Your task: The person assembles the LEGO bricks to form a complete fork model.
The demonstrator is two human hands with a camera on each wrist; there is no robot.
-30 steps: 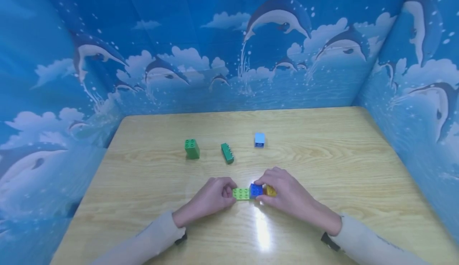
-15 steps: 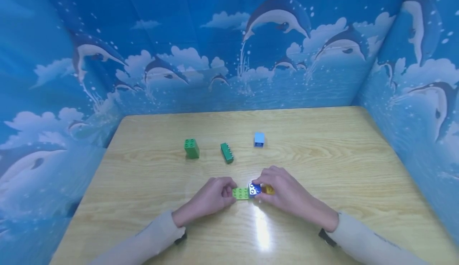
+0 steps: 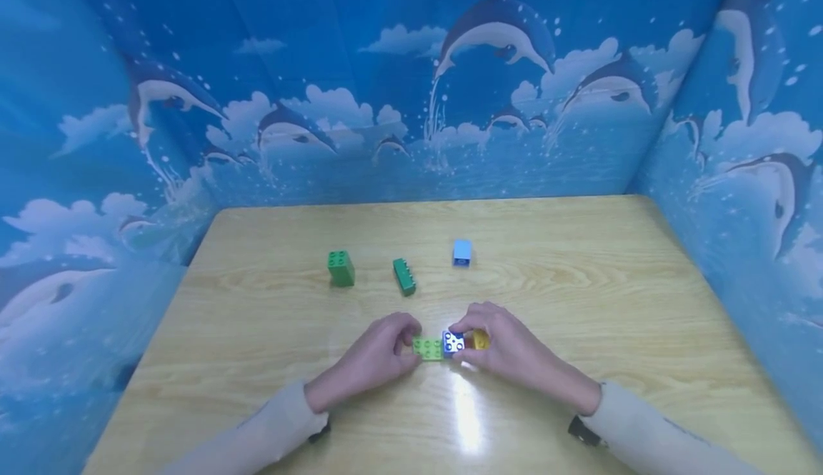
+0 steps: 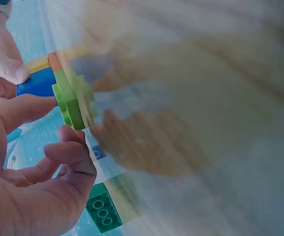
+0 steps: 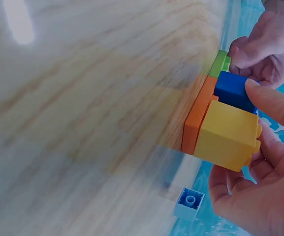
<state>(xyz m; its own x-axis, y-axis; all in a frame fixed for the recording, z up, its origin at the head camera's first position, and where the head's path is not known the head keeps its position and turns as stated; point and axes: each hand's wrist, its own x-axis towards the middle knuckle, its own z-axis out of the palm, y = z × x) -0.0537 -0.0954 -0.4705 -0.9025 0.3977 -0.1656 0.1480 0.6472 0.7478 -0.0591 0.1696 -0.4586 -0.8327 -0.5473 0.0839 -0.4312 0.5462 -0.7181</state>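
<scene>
My left hand (image 3: 379, 357) pinches the light green brick (image 3: 428, 348) at its left end, thumb and fingers on opposite sides. With thumb and fingers, my right hand (image 3: 508, 343) grips a blue brick (image 5: 233, 88), studs up, just right of the light green one. In the right wrist view, a flat orange brick (image 5: 199, 120) lies on the table, end to end with the light green brick. A yellow brick (image 5: 225, 135) stands on the orange one, beside the blue brick. Whether the blue brick is fully pressed down cannot be told.
Beyond the hands on the wooden table (image 3: 579, 282) are a tall green block (image 3: 341, 268), a dark green brick (image 3: 404, 277) on its side and a light blue brick (image 3: 461, 252). A dolphin-print curtain (image 3: 321, 103) encloses the back and sides.
The blue brick's studded top has come to catch a bright glare, and it has shifted very slightly left with the right hand. Both hands keep their grips; the whole view shifts a little.
</scene>
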